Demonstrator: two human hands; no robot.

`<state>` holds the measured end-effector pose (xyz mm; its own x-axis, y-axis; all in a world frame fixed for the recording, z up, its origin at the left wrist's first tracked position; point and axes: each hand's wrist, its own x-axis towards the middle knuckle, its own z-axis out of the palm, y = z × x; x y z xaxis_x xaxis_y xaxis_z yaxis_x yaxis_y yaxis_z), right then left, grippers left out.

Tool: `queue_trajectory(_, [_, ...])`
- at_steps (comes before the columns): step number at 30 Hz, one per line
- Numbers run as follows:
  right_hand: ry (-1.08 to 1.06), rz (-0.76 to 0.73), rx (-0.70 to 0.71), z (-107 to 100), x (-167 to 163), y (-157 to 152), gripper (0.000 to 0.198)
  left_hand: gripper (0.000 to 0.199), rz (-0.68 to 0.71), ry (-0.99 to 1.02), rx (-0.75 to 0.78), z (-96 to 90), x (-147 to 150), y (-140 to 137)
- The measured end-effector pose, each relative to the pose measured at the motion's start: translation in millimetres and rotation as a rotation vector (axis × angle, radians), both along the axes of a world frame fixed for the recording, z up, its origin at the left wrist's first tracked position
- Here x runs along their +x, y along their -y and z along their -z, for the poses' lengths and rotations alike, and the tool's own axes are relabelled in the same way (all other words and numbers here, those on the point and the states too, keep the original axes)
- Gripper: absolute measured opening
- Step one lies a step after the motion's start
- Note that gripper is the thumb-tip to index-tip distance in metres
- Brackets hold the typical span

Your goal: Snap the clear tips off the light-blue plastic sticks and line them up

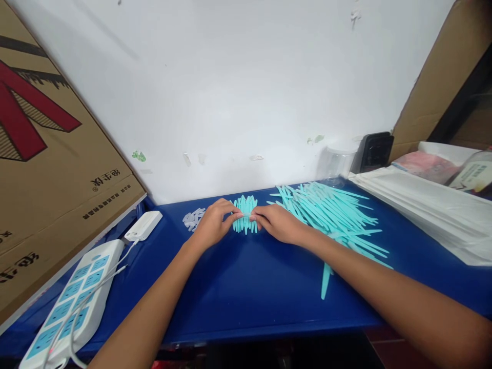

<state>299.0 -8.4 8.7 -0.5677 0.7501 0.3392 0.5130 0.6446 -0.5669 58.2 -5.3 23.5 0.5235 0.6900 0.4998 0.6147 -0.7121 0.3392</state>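
My left hand (217, 220) and my right hand (279, 221) meet at the middle of the table, fingertips pinched. Between them they hold a thin pale stick (246, 215) level; its ends are covered by my fingers, so its exact kind is hard to make out. Just behind and below it lies a small row of slim turquoise plastic sticks (246, 202) with tapered ends. A little heap of small translucent caps (193, 219) is left of my left hand. Right of my right hand spreads a large loose pile of the same turquoise sticks (326, 205).
A blue cover (230, 297) lies over the table. At the left are a white power strip (73, 302), a white adapter (144, 225) with cables and a large cardboard box (57, 169). A clear plastic jar (340, 164) and white sheets (430, 210) stand at the right.
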Motion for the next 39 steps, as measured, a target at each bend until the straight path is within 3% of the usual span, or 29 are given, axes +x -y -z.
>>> queue_trajectory(8, [0.026,0.012,-0.029,-5,5,-4,0.035,0.023,-0.081,-0.037,0.033,-5.1,-12,-8])
queue_trajectory(14, [0.113,0.315,-0.047,-11,23,-16,0.038,0.03,-0.536,-0.235,0.176,-9.5,-54,-23])
queue_trajectory(18, [0.133,0.505,-0.195,-12,22,-19,0.04,0.033,-0.675,-0.398,0.124,-6.7,-62,-24])
queue_trajectory(24, [0.061,0.441,-0.337,-1,20,-24,0.027,0.027,-0.588,-0.435,0.054,-2.7,-55,-23])
queue_trajectory(30, [0.027,0.384,-0.37,-1,17,-21,0.034,0.022,-0.517,-0.435,0.049,0.9,-55,-23])
queue_trajectory(33, [0.05,0.376,-0.292,-4,19,-20,0.026,0.022,-0.498,-0.427,0.062,3.1,-53,-24])
queue_trajectory(37, [0.193,0.529,-0.073,-7,27,-23,0.022,0.028,-0.45,-0.41,0.081,8.9,-46,-24])
queue_trajectory(39, [0.314,0.594,-0.028,-8,31,-24,0.023,0.028,-0.414,-0.405,0.057,12.3,-44,-25])
